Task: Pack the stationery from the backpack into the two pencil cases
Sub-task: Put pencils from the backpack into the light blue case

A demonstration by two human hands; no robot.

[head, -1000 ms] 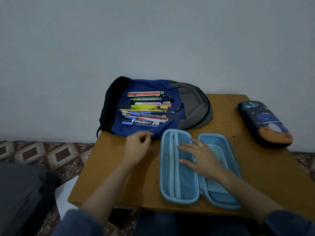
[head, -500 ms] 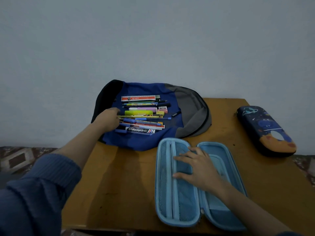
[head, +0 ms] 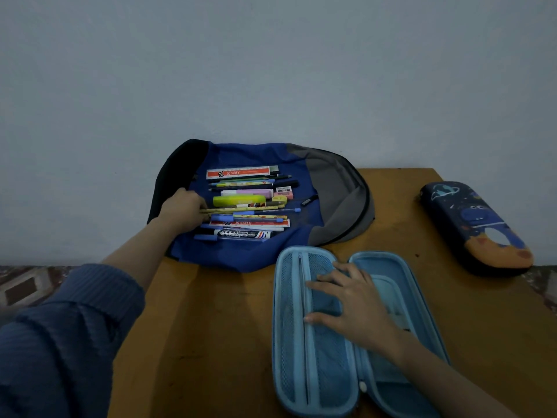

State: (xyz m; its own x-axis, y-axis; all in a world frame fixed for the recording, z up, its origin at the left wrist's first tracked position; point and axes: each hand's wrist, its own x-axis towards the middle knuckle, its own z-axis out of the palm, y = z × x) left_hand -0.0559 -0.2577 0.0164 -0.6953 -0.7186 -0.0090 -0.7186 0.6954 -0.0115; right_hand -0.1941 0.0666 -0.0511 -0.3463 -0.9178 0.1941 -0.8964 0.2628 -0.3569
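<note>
A blue and grey backpack (head: 328,188) lies flat at the back of the wooden table (head: 211,327). Several pens, pencils, rulers, highlighters and erasers (head: 250,203) lie in rows on it. My left hand (head: 185,209) reaches to the left ends of the rows, its fingers curled round a yellow pencil (head: 241,210). A light blue pencil case (head: 289,327) lies open near the front edge. My right hand (head: 352,306) rests flat on it, fingers spread over the mesh pocket and hinge. A dark blue dinosaur pencil case (head: 473,227) lies shut at the right.
A plain wall stands right behind the backpack. The table's left edge drops to a patterned tile floor (head: 24,285). Bare wood shows between the backpack and the front left corner, and between the two cases.
My left hand has gone from the table's front up to the left ends of the stationery and closed on a yellow pencil. My right hand stays on the open case.
</note>
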